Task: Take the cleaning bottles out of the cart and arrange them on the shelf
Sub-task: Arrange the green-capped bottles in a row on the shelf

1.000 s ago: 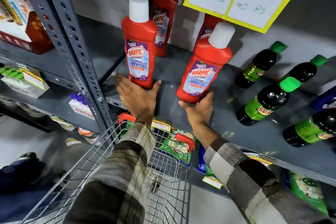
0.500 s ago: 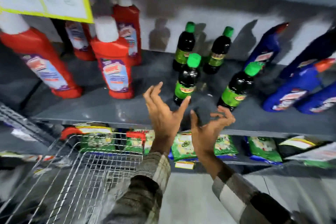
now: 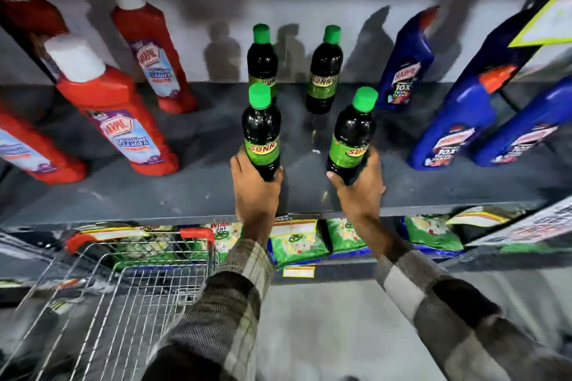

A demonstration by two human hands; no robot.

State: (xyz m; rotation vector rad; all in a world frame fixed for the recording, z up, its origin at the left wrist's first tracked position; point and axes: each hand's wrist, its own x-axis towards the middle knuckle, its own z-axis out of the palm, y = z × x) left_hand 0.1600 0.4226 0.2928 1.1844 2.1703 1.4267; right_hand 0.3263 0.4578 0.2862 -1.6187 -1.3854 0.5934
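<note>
The left hand (image 3: 255,195) is wrapped around the base of a dark, green-capped plastic bottle with a green label (image 3: 261,130), and the right hand (image 3: 360,192) is wrapped around the base of a second dark green-capped bottle (image 3: 351,136). The hands are apart, one bottle in each. Both bottles stand near the front edge of the grey metal shelf (image 3: 185,189); the left one is upright, the right one tilts slightly to the right. Whether their bases rest fully on the shelf cannot be told, since the fingers cover them. Two more dark green-capped bottles (image 3: 325,71) stand behind, near the back wall. Red flat-sided bottles with white caps (image 3: 114,108) occupy the left part of the shelf, and blue angled-neck bottles with orange caps (image 3: 455,120) occupy the right part. The wire shopping cart with red handle grips (image 3: 133,284) stands below left; no bottles are visible in the part shown. The step in hand appears to be alignment of the front pair. The next move calls for setting each bottle square in front of its rear counterpart, label forward, then releasing both without tipping them.
</note>
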